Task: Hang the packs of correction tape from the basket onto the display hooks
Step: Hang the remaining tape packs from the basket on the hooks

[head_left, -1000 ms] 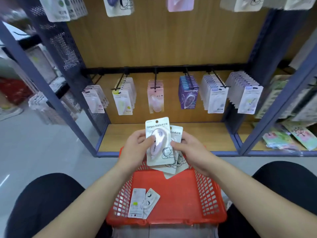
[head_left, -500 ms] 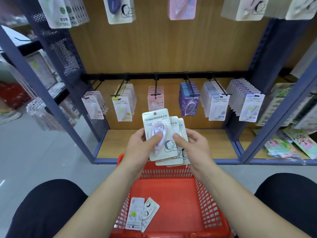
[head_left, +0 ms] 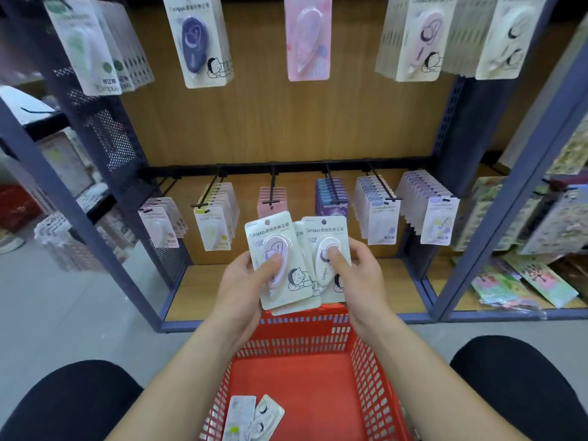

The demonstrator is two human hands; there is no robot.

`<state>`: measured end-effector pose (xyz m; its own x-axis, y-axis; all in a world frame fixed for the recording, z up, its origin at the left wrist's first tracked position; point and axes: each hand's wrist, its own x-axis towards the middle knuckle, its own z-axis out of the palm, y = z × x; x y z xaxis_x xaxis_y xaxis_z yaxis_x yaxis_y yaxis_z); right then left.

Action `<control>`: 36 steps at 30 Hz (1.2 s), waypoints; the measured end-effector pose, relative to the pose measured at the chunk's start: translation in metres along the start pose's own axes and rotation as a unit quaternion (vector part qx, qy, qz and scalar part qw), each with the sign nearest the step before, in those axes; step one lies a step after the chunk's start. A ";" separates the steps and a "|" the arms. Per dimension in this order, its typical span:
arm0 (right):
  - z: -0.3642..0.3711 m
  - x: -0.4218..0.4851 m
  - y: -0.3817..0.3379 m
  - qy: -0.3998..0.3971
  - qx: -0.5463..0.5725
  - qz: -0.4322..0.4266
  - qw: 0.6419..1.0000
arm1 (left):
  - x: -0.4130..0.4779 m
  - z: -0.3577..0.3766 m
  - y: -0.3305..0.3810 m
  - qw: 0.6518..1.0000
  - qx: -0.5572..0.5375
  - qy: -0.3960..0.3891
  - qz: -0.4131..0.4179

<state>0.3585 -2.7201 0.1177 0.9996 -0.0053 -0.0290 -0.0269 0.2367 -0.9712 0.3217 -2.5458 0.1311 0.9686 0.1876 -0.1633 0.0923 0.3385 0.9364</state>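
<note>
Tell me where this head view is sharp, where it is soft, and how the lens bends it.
Head view: print on the held packs in the left hand and right hand reads sharp; top packs look soft; the wide lens tilts the blue uprights outward; light is even, with no hard glare on the basket.

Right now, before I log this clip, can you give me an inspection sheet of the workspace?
Surface: light wooden shelf board beneath the hooks.
Job's things: white correction tape packs fanned between both hands; two more packs lying in the red plastic mesh basket; black display hooks already carrying rows of packs.
Clutter: colourful flat packets lying loose on the right-hand shelf.
Grippers: left hand and right hand each grip packs, thumbs on the blisters.
Cables: nothing seen.
Surroundings: blue metal shelving frame; grey floor.
</note>
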 end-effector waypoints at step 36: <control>-0.132 0.142 -0.239 0.214 0.007 -0.206 0.955 | 0.097 0.211 0.143 0.975 0.091 -0.122 0.161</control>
<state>0.5052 -2.9055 0.3147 0.8291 -0.4964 0.2572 0.3698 0.1420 -0.9182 0.4780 -2.6737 0.3151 0.9783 0.0255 0.2056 -0.2071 0.1245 0.9704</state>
